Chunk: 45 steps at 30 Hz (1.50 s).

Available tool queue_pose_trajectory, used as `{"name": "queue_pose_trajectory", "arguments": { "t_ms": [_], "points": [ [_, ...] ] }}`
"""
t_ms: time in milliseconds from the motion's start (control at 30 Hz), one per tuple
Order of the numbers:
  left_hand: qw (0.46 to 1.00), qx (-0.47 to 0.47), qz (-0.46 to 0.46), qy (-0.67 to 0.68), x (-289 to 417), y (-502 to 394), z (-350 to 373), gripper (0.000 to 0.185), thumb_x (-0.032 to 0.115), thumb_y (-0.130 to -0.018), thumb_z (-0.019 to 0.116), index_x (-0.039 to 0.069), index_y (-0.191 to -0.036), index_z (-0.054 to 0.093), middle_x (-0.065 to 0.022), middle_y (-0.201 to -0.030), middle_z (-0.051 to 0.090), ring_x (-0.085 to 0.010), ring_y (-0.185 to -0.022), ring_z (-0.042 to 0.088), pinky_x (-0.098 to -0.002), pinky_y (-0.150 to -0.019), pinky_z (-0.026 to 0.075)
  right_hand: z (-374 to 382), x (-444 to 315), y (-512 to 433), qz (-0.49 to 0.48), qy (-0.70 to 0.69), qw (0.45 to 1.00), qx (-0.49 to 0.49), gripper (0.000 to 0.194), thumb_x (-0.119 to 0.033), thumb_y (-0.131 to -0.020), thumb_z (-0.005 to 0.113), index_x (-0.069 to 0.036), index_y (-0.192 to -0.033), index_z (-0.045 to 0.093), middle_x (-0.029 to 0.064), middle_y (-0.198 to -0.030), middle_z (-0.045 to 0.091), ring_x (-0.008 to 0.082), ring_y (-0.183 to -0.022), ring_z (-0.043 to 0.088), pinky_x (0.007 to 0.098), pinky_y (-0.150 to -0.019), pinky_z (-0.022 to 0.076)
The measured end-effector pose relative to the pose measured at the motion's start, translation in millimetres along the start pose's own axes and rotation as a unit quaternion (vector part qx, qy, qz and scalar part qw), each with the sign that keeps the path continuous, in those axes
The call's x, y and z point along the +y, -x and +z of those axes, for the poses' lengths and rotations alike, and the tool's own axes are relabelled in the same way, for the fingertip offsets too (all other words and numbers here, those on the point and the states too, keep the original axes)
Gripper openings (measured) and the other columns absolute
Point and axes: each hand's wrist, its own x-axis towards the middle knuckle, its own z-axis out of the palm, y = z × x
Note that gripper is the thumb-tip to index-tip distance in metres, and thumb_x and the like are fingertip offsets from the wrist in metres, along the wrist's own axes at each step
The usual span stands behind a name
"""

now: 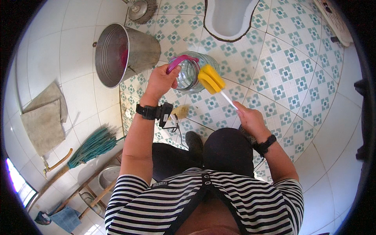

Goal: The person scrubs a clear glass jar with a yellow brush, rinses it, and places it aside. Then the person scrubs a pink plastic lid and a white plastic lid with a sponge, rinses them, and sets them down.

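Note:
A clear glass jar [209, 59] is on the patterned tile floor before me, its round mouth tipped towards me. My left hand [164, 80] grips the pink handle strap [182, 60] at the jar's neck. In my right hand [252, 119] is the thin white handle of a yellow sponge brush [212, 80]. The sponge head is beside the right edge of the jar's mouth, outside it; whether it touches the glass I cannot tell. Black wristbands are on both wrists, the left one carrying a small black device with a cable.
A metal bucket [144, 48] with something pink inside leans at left. A squat toilet pan [232, 20] is set into the floor ahead. A round brush [142, 10], a yellowish bristly item [180, 111], a green broom [94, 147], a hanging cloth [44, 120] and a tap [46, 169] are around me.

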Motion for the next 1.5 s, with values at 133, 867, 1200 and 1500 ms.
{"name": "queue_pose_trajectory", "arguments": {
  "t_ms": [133, 867, 1200, 1500],
  "points": [
    [0.998, 0.031, 0.001, 0.054, 3.4, 6.0, 10.6, 0.034, 0.034, -0.097, 0.059, 0.002, -0.087, 0.065, -0.0046, -0.058, 0.060, -0.0102, -0.045, 0.051, -0.0252, -0.044, 0.040, -11.0, -21.4, -39.2, -0.016, 0.035, 0.999, 0.038, 0.037, -0.019, -0.097, 0.052, -0.018, -0.134, 0.055, 0.0162, -0.070, 0.064, 0.0331, -0.061, 0.064, 0.0427, -0.057, 0.0513],
    [0.962, 0.177, -0.069, -0.197, -70.1, -47.4, 9.3, 0.058, 0.035, -0.085, 0.068, -0.003, -0.126, 0.049, -0.0265, -0.113, 0.064, -0.0411, -0.107, 0.062, -0.0441, -0.088, 0.049, -17.5, -41.8, -96.0, -0.069, 0.043, 0.996, 0.035, 0.035, -0.021, -0.096, 0.051, -0.018, -0.131, 0.056, 0.0173, -0.072, 0.064, 0.0378, -0.067, 0.064, 0.0482, -0.060, 0.0503],
    [0.976, 0.164, -0.141, 0.029, -89.0, -43.7, 24.2, 0.049, 0.020, -0.083, 0.064, -0.005, -0.120, 0.044, -0.0252, -0.102, 0.061, -0.0366, -0.087, 0.066, -0.0438, -0.068, 0.057, -23.2, -2.6, -27.6, -0.006, -0.041, 0.998, -0.055, 0.040, -0.022, -0.098, 0.050, -0.018, -0.138, 0.051, 0.0167, -0.082, 0.067, 0.0328, -0.069, 0.066, 0.0406, -0.062, 0.0533],
    [0.965, 0.145, -0.162, 0.145, -95.4, -33.0, 42.3, 0.044, 0.007, -0.084, 0.054, 0.000, -0.123, 0.037, -0.0184, -0.093, 0.058, -0.0316, -0.069, 0.068, -0.0423, -0.051, 0.062, 11.1, -11.5, -38.6, -0.069, -0.032, 0.997, 0.025, 0.041, -0.019, -0.096, 0.053, -0.015, -0.136, 0.052, 0.0165, -0.076, 0.066, 0.0339, -0.066, 0.065, 0.0428, -0.058, 0.0515]
  ]
}}
